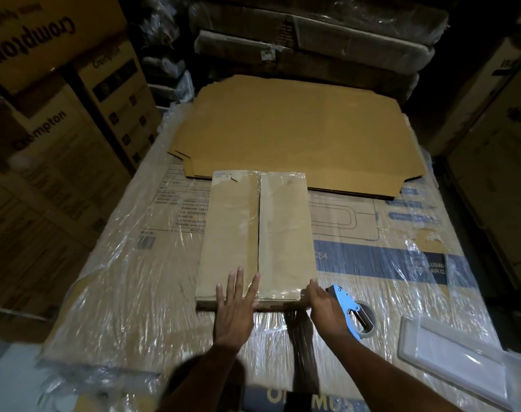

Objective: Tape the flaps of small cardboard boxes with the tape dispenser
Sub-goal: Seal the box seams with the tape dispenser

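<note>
A long, flat cardboard box (pixel 283 233) lies lengthwise in the middle of the work surface, its two top flaps meeting along a dark centre seam. Glossy clear tape covers the right flap. My left hand (pixel 237 301) presses flat, fingers spread, on the near end of the box across the seam. My right hand (pixel 326 307) grips the blue tape dispenser (pixel 350 306) at the box's near right corner. The dispenser's tape roll (pixel 369 328) sits just behind the hand.
The surface is a large carton wrapped in plastic film (pixel 119 278). A stack of flattened cardboard sheets (pixel 298 129) lies beyond the box. A clear plastic tray (pixel 461 361) sits at the near right. Stacked printed cartons (pixel 45 114) wall the left side.
</note>
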`<state>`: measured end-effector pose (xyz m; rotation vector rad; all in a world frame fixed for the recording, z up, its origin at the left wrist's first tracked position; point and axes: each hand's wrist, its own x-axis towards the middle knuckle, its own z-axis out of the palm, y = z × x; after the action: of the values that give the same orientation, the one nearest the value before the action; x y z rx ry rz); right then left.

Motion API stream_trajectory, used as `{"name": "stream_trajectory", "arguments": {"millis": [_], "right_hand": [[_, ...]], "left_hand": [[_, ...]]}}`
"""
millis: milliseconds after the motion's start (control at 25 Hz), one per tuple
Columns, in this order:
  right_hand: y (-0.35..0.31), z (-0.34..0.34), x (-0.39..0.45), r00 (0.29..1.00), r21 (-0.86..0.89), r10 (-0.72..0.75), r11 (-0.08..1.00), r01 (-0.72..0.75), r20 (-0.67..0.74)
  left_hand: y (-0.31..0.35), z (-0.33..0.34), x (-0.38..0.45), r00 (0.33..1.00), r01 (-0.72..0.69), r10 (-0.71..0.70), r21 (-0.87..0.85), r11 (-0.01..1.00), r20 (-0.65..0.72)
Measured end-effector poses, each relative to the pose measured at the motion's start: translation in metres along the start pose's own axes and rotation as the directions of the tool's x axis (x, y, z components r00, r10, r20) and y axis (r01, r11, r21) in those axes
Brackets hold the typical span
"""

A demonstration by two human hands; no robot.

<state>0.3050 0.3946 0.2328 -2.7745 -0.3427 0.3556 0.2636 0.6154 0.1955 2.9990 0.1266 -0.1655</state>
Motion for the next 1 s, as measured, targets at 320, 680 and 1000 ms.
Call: {"name": "stream_trajectory", "arguments": {"millis": [320, 680, 1000], "right_hand": [[-0.012, -0.008, 0.008, 0.993, 0.103, 0.081, 0.991, -0.09, 0.087], [-0.03, -0.008, 0.03, 0.895, -0.095, 0.413, 0.911, -0.402, 0.168], [-0.034, -0.032, 0.048, 0.864, -0.241, 0.342, 0.933, -0.266, 0.369]], "left_hand": [[-0.009, -0.008, 0.011, 0.992, -0.078, 0.075, 0.024, 0.997, 0.105], [-0.036, -0.012, 0.005, 0.943, 0.332, -0.314, -0.288, 0.898, 0.11], [-0.035, -0.027, 0.023, 0.812, 0.536, -0.562, -0.584, 0.61, 0.158]]}}
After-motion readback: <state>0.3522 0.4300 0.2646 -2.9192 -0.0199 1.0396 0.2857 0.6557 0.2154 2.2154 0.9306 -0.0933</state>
